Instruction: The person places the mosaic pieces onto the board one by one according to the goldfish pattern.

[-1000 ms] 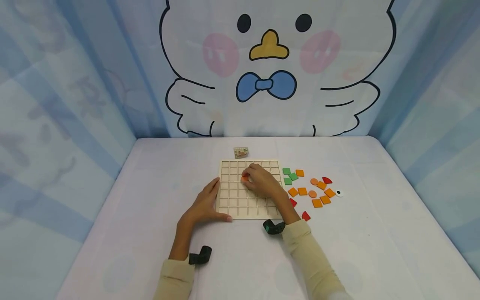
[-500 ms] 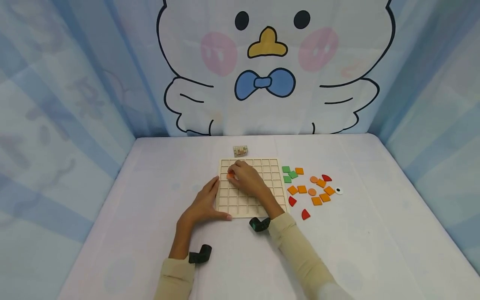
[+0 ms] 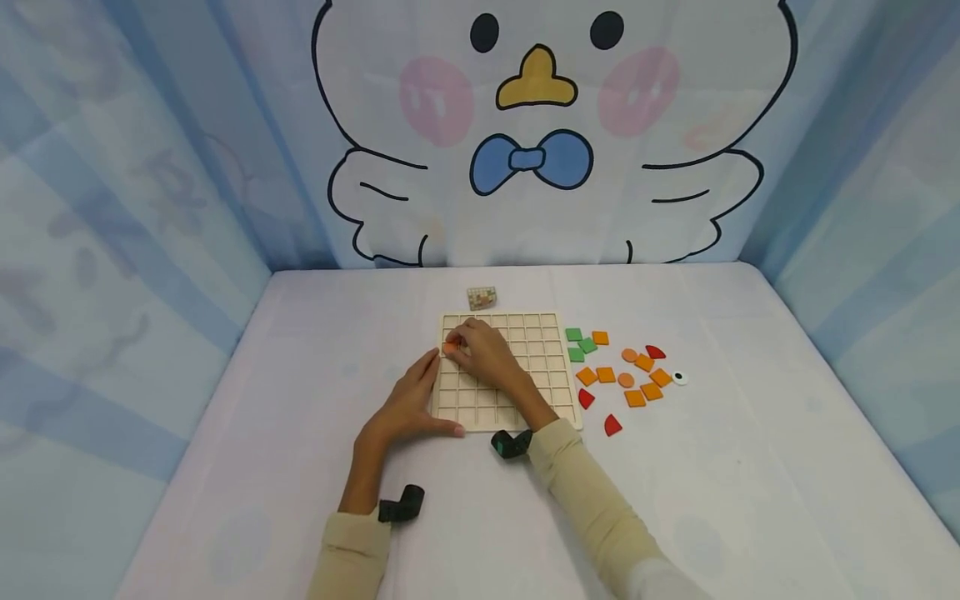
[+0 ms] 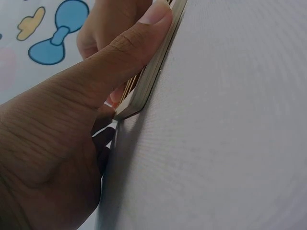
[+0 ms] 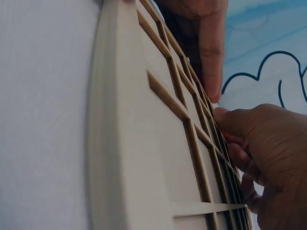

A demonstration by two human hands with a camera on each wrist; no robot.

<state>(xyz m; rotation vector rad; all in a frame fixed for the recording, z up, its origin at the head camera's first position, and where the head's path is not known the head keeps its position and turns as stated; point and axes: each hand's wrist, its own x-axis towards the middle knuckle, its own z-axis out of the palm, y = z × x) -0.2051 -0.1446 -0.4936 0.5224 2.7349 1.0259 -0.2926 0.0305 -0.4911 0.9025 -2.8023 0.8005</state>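
Note:
The wooden grid board (image 3: 540, 367) lies flat on the table, its cells framed by raised strips. My right hand (image 3: 483, 354) is over its upper left part and pinches a small orange tile (image 3: 450, 348) near the left edge; fingers partly cover the tile, so its shape cannot be told. My left hand (image 3: 408, 404) spans the board's near left corner, fingers stretched along the left side. In the left wrist view the straight thumb (image 4: 156, 14) rests along the board's near edge. The right wrist view shows the right hand (image 5: 278, 148) at the strips, close to the left fingers (image 5: 211, 62).
Right of the board lie several loose orange squares (image 3: 605, 375), green squares (image 3: 587, 345), orange discs (image 3: 626, 380), red wedges (image 3: 612, 425) and a white eye piece (image 3: 679, 378). A small patterned card (image 3: 482, 297) lies behind the board. A printed curtain (image 3: 540, 225) surrounds the table.
My right hand has moved left across the board with the orange tile, from the middle columns to the left edge. The left hand stays at the corner.

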